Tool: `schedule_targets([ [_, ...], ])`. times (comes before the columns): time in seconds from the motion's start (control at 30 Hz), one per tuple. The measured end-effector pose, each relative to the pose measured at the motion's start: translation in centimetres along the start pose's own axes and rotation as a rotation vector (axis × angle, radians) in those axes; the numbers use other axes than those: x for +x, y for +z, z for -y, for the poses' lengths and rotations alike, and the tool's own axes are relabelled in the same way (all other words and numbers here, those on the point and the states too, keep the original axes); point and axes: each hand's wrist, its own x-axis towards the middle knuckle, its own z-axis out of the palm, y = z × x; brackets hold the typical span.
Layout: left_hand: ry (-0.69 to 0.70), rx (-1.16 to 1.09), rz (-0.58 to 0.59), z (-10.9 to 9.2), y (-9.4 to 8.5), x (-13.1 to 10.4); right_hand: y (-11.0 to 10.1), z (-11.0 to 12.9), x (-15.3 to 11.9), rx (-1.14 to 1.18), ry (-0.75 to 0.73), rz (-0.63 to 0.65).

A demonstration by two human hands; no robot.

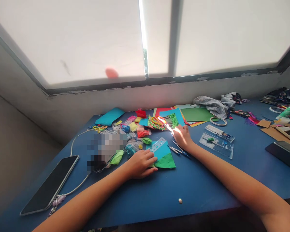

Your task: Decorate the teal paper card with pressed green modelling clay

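Note:
My left hand [141,163] lies palm down on the table, fingers stretched over the left edge of a blue sheet [164,150]. A green piece [166,162] with a creased surface covers the sheet's lower corner, and a clear ruler [158,145] lies across its top. Farther back, my right hand [182,137] is closed at the blade end of the scissors [159,121], whose orange handles point away to the left. The fingertips there are partly hidden. Under the scissors lies a patterned green piece [172,120]. Pens [175,150] lie just below my right hand.
Small colourful clay packets [132,127] crowd the left back. A phone [52,183] and white cable [78,187] lie at left. Coloured paper [197,114], a white ring [218,121] and clear packages [216,144] lie right. A small pale object [180,201] sits near the front edge.

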Motion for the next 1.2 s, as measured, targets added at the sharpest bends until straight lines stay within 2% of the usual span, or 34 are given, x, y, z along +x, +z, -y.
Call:
schedule_targets([
  [0.23, 0.01, 0.02, -0.029, 0.0, -0.1, 0.1, 0.1, 0.0, 0.1, 0.043, 0.004, 0.037],
  [0.43, 0.015, 0.033, -0.033, -0.1, -0.1, 0.1, 0.4, -0.6, 0.6, 0.204, 0.185, 0.108],
  [0.67, 0.027, 0.047, -0.059, -0.2, -0.2, 0.1, 1.5, -2.4, 1.8, 0.501, 0.374, 0.231],
  [0.9, 0.015, 0.061, -0.03, -0.2, -0.3, 0.2, 2.2, -3.3, 2.0, 0.764, 0.456, 0.209],
  [1.2, 0.019, 0.057, -0.041, -0.2, -0.3, 0.2, 2.3, -3.1, 1.8, 0.931, 0.501, 0.157],
])
